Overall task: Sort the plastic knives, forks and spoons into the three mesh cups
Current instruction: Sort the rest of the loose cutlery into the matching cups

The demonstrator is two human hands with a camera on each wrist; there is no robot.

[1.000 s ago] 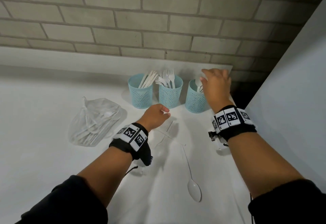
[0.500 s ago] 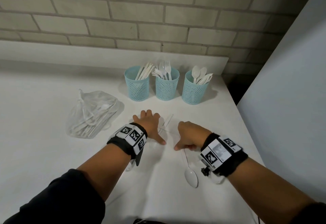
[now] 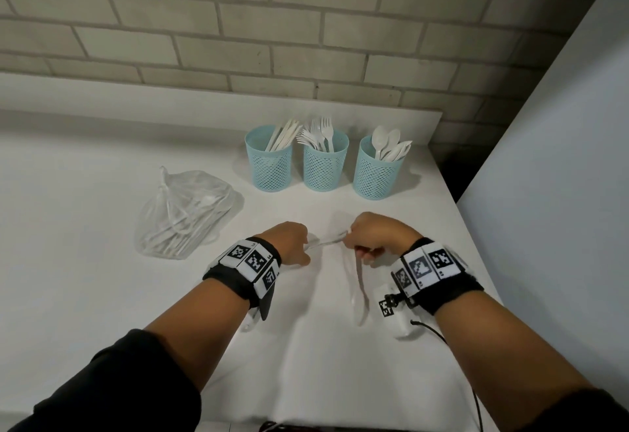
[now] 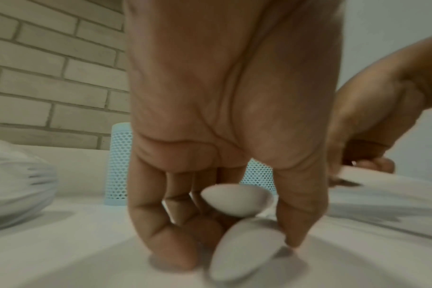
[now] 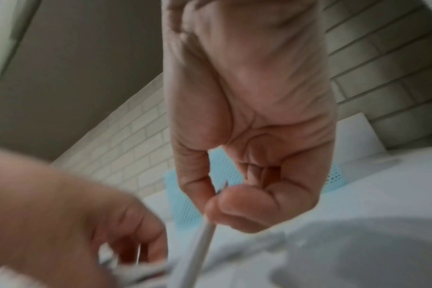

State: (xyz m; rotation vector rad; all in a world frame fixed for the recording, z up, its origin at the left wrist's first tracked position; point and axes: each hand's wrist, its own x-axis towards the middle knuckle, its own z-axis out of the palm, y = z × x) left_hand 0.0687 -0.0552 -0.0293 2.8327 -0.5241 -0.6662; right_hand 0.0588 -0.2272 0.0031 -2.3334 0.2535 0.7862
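The scene is dimly and softly lit, faint shadows are cast on the tabletop (image 3: 85, 227), and both wrist views are heavily blurred.

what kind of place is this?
Probably a staged workbench or plain utility corner, not a working kitchen: bare white tabletop, painted brick wall, three light-blue mesh cups of white plastic cutlery.

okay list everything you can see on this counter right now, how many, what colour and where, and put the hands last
mesh cups: three, light blue, in a row at the back of the counter; knives in the left one, forks in the middle, spoons in the right.
plastic bag: one, clear, white cutlery inside, left of the hands.
spoons: at least three, white, loose under and between the hands.
counter: one, white.
brick wall: one, pale grey, behind.
left hand: grips two spoons.
right hand: pinches a spoon handle.
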